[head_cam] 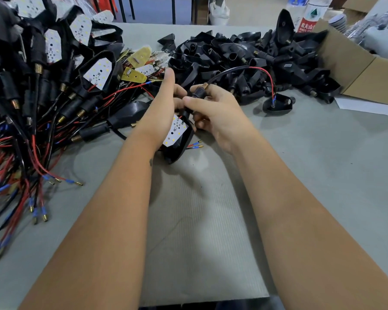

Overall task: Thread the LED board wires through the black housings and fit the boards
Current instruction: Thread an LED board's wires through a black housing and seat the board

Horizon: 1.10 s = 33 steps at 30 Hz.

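At the centre of the frame the right hand (213,108) pinches the ribbed black stem (197,91) of a housing between thumb and fingers, its brass threaded end pointing up. A sleeved lead (235,71) arcs from that end toward the upper right. The left hand (166,101) curls round the black housing (179,144) from its far side, thumb raised, probably to steady the shell while the stem is worked. Inside the shell sits the white LED board (175,130), tilted toward the camera and dotted with yellow LEDs, seemingly close to seated. Red and black wires with brass bullet tips (196,146) lie just beside the housing's lower edge on the grey table (300,175). Finished units (54,74) are heaped at upper left, empty housings (244,57) at upper right beside a cardboard box (367,70).
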Motion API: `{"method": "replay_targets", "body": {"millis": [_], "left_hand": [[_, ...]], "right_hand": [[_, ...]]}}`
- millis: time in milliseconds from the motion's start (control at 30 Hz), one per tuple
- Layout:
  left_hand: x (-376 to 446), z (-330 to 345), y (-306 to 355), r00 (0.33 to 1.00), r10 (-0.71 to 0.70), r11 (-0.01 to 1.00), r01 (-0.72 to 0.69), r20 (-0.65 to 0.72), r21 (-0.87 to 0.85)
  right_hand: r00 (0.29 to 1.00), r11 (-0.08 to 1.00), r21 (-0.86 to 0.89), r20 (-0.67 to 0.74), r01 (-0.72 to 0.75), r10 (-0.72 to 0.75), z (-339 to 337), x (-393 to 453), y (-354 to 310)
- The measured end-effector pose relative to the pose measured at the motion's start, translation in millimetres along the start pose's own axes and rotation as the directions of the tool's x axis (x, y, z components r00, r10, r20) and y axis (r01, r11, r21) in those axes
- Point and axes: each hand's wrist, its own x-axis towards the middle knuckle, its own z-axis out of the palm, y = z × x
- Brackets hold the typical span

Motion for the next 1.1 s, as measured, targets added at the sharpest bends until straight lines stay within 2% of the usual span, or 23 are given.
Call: {"method": "replay_targets", "body": {"millis": [67,167,400,667,733,833,1000,1100], "left_hand": [[0,2,3,0.998,-0.002,1.0,0.0,-0.065,-0.03],[-4,3,4,0.999,0.002,0.995,-0.007,-0.053,-0.104],[-4,6,10,0.965,0.048,0.989,-0.081,-0.257,-0.122],[-6,3,13,0.918,0.09,0.967,-0.173,-0.386,-0.185],[-6,2,14,0.916,0.099,0.97,-0.177,-0.388,-0.17],[-6,2,13,0.921,0.159,0.975,-0.203,-0.356,-0.089],[-9,4,8,0.92,0.279,0.96,-0.268,-0.276,0.076],[-10,4,6,0.914,0.321,0.945,-0.29,-0.249,0.155]], "right_hand": [[0.999,0.999,-0.032,0.038,0.028,-0.027,-1,-1,0],[0.995,0.997,-0.044,0.084,0.059,-0.056,-3,-1,-1],[0.999,0.996,-0.086,0.024,0.036,-0.034,-3,1,2],[1.0,0.986,-0.167,-0.006,-0.011,0.01,-2,2,3],[0.998,0.993,-0.119,-0.062,0.02,-0.028,-1,1,2],[0.983,0.996,0.041,-0.169,0.084,-0.076,-3,3,-1],[0.952,0.948,0.29,-0.302,0.13,-0.039,-11,7,-4],[0.945,0.909,0.393,-0.328,0.136,0.001,-13,9,-4]]}}
